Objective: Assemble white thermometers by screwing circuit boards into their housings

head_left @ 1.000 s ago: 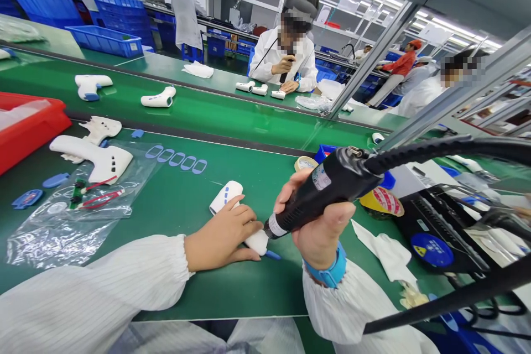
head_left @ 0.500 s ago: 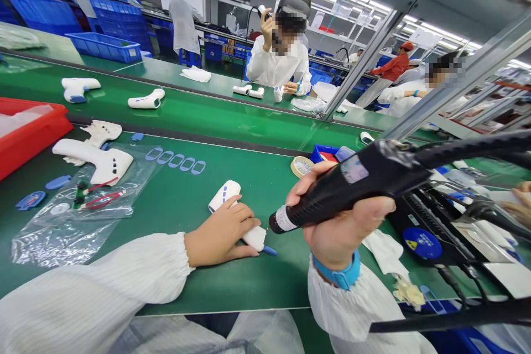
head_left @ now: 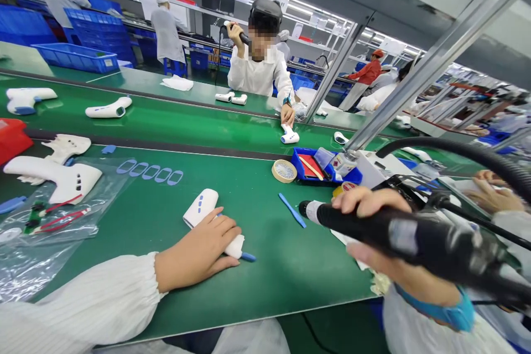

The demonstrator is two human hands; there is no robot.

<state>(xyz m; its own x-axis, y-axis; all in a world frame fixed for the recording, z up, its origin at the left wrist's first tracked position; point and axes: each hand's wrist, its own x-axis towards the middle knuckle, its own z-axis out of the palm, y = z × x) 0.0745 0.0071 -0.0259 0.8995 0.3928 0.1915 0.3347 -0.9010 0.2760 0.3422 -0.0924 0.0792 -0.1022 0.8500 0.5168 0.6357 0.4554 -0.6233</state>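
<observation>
A white thermometer-shaped housing (head_left: 204,202) with small blue buttons lies on the green work mat (head_left: 277,265). My left hand (head_left: 203,246) is closed over its handle, whose lower end shows a blue flap (head_left: 249,257). My right hand (head_left: 385,232) is wrapped round a black cylindrical power screwdriver (head_left: 357,224), held raised over the right of the mat and pointing left. A thin blue stick (head_left: 292,211) lies just left of the screwdriver's front end.
A tape roll (head_left: 284,171) and a blue parts bin (head_left: 307,159) stand behind the stick. Blue oval frames (head_left: 149,171), a plastic bag (head_left: 87,221) and a white housing shell (head_left: 62,174) lie left. Across the green conveyor (head_left: 199,127), a person (head_left: 265,69) touches another white device.
My right hand has moved right with the screwdriver, away from the housing, revealing the blue stick. My left hand stays on the housing. The person opposite has put a device on the conveyor. The view has shifted.
</observation>
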